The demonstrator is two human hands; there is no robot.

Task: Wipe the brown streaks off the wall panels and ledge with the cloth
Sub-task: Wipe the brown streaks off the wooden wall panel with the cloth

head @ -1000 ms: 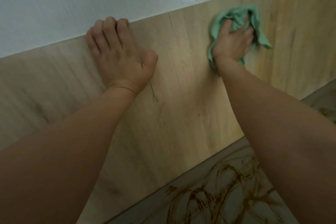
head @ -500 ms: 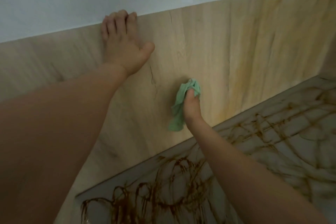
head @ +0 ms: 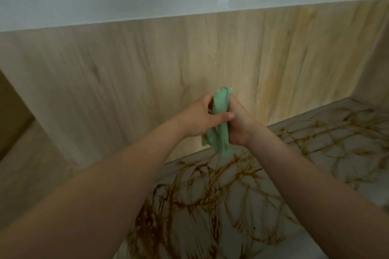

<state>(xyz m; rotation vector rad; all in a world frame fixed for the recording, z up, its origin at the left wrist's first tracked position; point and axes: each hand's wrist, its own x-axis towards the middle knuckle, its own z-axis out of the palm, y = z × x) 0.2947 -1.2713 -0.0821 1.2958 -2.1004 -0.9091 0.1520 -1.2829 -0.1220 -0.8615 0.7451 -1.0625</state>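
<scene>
We held the cloth (head: 220, 102) bunched up between our left hand (head: 197, 117) and right hand (head: 240, 125), both curled round it, just above the ledge's (head: 328, 166) back edge; it looked soft, light and floppy, so gripping its middle seemed best.

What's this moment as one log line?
left hand and right hand: grip crumpled green cloth | light wooden wall panel: yellowish smears | pale ledge: brown streaks

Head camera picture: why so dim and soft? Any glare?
Head view: the light is dim and even, with no glare on the wall panel; the whole frame is soft, and the brown streaks on the ledge smear toward the bottom edge; the green cloth, held by left hand and right hand, reads clearest.
</scene>
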